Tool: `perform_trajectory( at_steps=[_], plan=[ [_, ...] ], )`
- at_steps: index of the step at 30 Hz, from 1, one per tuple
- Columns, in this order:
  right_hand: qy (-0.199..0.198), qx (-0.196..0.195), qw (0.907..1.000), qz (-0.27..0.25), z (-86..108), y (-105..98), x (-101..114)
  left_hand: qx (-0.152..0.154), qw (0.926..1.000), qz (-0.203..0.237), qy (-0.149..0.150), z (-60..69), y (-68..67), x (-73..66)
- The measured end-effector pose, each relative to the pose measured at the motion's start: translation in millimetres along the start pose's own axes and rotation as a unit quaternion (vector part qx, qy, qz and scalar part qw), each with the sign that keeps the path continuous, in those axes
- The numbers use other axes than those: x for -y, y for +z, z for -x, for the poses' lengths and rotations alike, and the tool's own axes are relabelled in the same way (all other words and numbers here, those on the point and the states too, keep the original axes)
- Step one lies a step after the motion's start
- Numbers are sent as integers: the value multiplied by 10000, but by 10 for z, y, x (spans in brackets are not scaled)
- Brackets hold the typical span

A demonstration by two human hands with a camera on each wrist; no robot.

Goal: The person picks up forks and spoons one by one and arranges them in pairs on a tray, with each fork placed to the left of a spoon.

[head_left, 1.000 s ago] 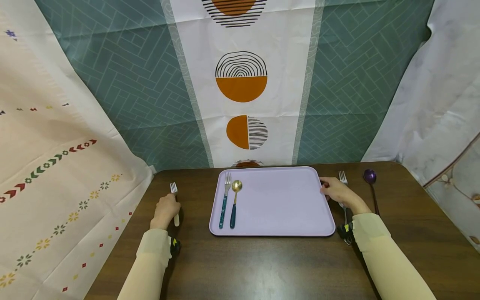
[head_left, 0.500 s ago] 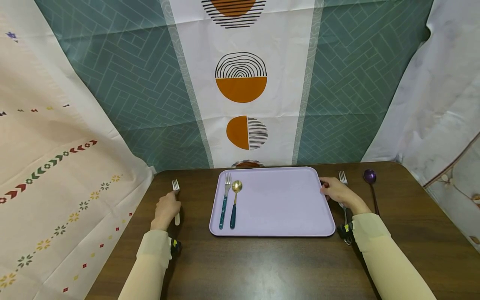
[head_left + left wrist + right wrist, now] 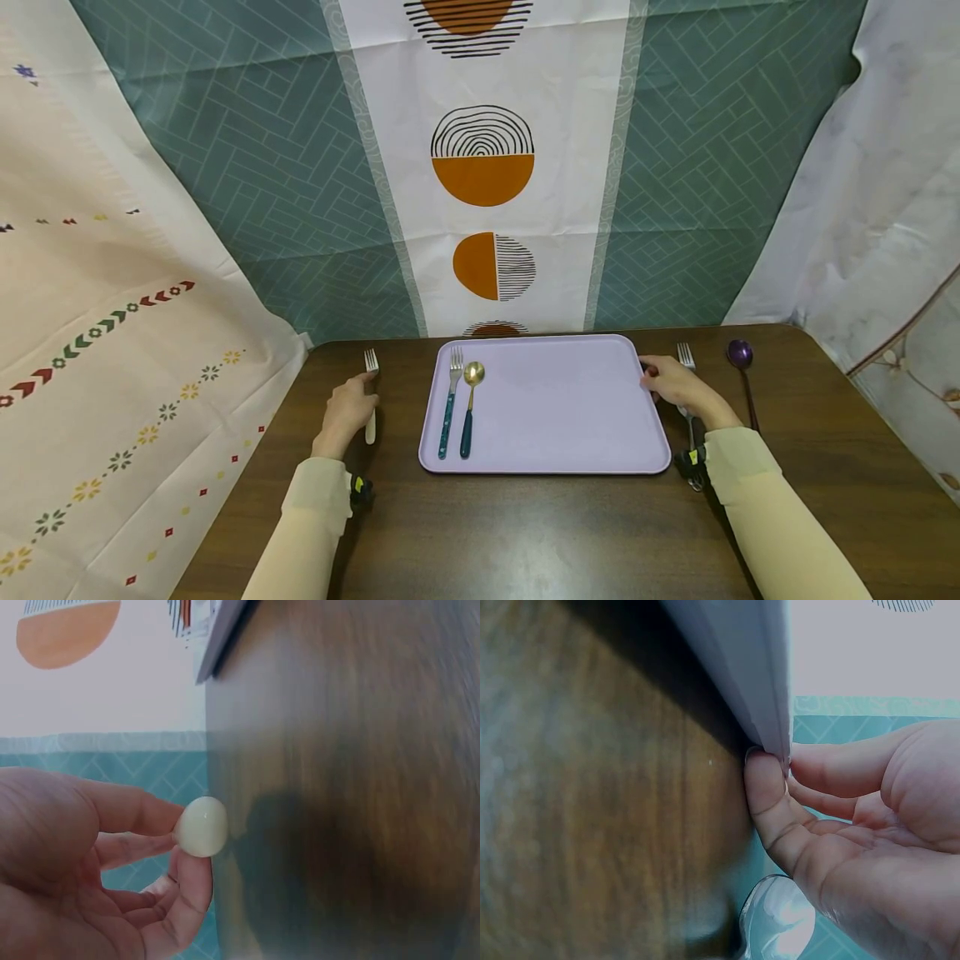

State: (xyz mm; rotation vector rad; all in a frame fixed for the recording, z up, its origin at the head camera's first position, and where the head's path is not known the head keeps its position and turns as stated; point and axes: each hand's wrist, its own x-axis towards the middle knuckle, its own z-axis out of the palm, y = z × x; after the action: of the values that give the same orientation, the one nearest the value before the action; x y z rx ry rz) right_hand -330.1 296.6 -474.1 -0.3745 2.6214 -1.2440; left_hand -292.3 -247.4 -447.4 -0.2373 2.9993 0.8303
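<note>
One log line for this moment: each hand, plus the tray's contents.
left hand: pinches cream-handled fork | right hand: pinches lilac tray edge | on tray: teal-handled fork, dark-handled gold spoon

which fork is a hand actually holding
The cream-handled, silver-tined fork, pinched by the left hand. The teal-handled metal fork lies on the lilac rectangular tray, and the silver metal fork lies to its right; neither is held.

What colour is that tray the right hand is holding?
The tray is pale lilac, seen best in the head view.
</note>
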Motion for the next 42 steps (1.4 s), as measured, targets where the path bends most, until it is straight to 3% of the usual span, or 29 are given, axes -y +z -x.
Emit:
perform_trajectory(
  at_steps=[11, 30, 42],
  plan=[
    [-79, -14, 9999, -128, -5, 27, -22, -221, 9989, -2, 423, 5, 54, -201],
    [-4, 6, 10000, -74, -3, 28, -43, -24, 9974, 360, 628, 53, 177, -570],
    [68, -19, 9999, -81, -22, -8, -21, -52, 9962, 525, 690, 5, 248, -804]
  ],
)
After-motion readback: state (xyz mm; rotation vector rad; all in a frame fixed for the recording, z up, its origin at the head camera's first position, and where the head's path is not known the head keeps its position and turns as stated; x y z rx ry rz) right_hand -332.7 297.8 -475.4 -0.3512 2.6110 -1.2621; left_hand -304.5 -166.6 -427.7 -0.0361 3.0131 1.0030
